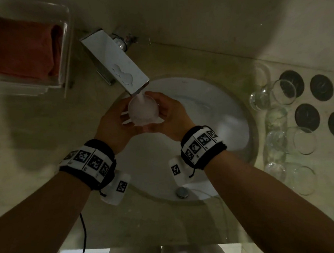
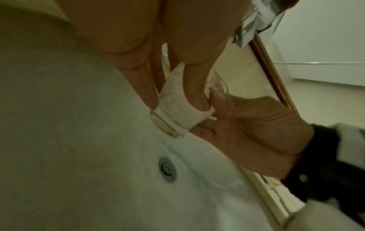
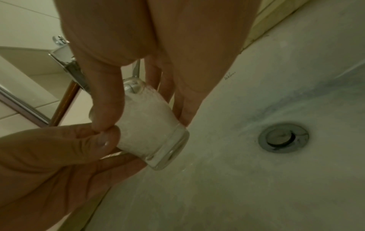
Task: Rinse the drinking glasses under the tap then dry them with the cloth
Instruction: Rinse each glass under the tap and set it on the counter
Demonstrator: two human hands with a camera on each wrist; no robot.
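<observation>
A clear drinking glass (image 1: 143,110) sits under the square chrome tap (image 1: 117,57). Water runs from the spout into it, and it is full of white froth. My left hand (image 1: 114,121) grips the glass from the left and my right hand (image 1: 172,114) from the right, fingers curled round its wall. In the left wrist view the thick clear base of the glass (image 2: 168,123) tilts toward the basin. In the right wrist view the frothy glass (image 3: 150,125) is pinched between both hands. A red cloth (image 1: 21,48) lies folded in a clear box at the far left.
The white round basin (image 1: 209,109) lies below my hands, with its chrome drain plug (image 1: 181,191) near me. Several other clear glasses (image 1: 275,94) lie on the counter right of the basin, beside several black round coasters (image 1: 321,87). A black cable (image 1: 84,237) hangs at the front.
</observation>
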